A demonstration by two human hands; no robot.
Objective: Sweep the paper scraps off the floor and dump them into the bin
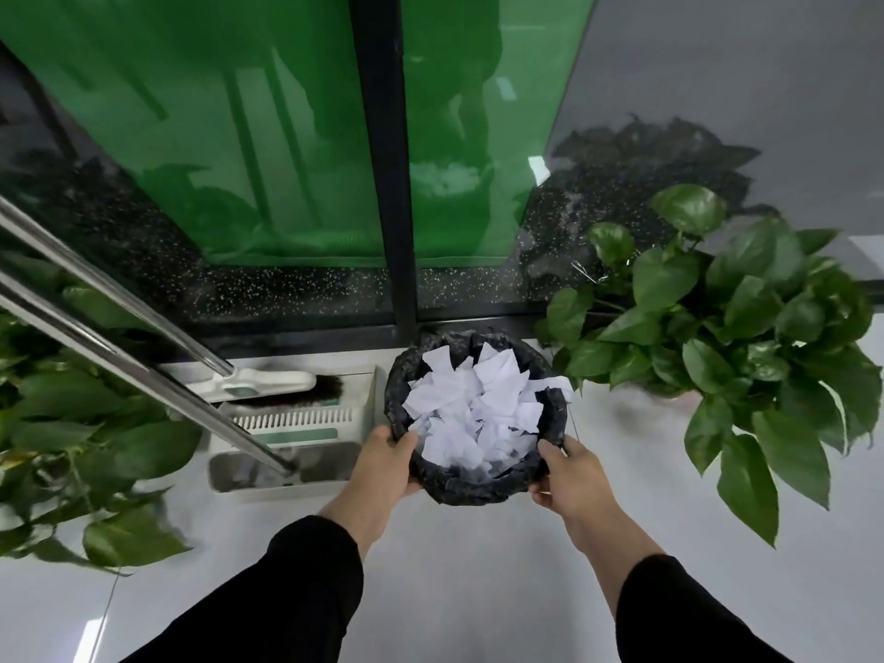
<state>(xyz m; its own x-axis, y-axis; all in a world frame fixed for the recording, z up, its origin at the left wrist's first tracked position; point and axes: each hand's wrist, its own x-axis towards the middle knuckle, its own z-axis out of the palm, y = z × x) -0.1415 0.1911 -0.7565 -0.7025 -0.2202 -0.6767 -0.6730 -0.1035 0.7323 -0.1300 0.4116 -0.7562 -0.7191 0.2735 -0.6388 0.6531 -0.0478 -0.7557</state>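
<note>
Grey floor [454, 557] by glass wall: left hand [385, 459] and right hand [571, 473] each grip bin [478, 485] rim, steadying it; paper scraps [478, 404] inside.

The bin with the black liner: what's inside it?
The bin holds a heap of torn white paper scraps, piled nearly to its rim. Whatever lies beneath them, and the bin's bottom, is covered from view.

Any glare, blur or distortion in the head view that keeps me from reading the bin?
Head view: the bin and paper scraps read sharp; the glass panel behind carries reflections and a bright glint; wide-angle bending curves the metal handles; the plant leaves at the edges look slightly smeared.
</note>
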